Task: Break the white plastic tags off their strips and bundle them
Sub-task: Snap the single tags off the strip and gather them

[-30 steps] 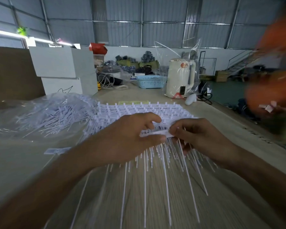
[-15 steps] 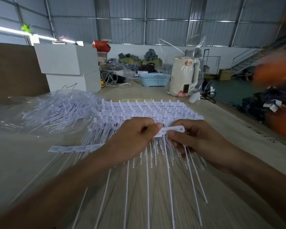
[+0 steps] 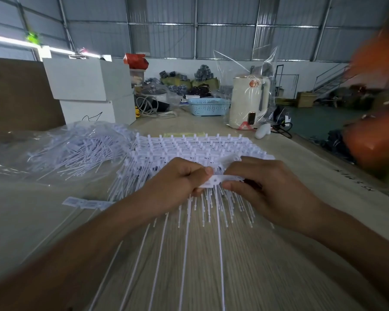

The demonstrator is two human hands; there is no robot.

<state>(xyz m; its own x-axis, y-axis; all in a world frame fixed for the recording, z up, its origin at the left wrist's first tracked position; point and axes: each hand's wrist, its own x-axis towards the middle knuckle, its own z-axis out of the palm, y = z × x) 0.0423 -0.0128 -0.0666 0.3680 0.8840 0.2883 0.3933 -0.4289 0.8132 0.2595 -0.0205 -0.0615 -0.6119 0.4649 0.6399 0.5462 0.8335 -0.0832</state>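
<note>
A stack of white plastic tag strips (image 3: 189, 147) lies in the middle of the wooden table (image 3: 312, 176), thin tails pointing toward me. My left hand (image 3: 177, 182) and my right hand (image 3: 261, 187) both pinch one strip of white tags (image 3: 218, 181) between them, just above the stack's near edge. Long white tails (image 3: 184, 254) hang from under my hands across the table. A loose piece of tag strip (image 3: 85, 203) lies flat to the left of my left forearm.
A clear plastic bag of loose white tags (image 3: 76, 151) sits at the left. Behind stand white boxes (image 3: 88, 86), a blue basket (image 3: 208, 106) and a cream kettle in plastic wrap (image 3: 248, 102). Blurred orange shapes (image 3: 375, 131) fill the right edge.
Both hands have closed in on the strip, and less of it shows between them than half a second ago. The view has tilted down slightly.
</note>
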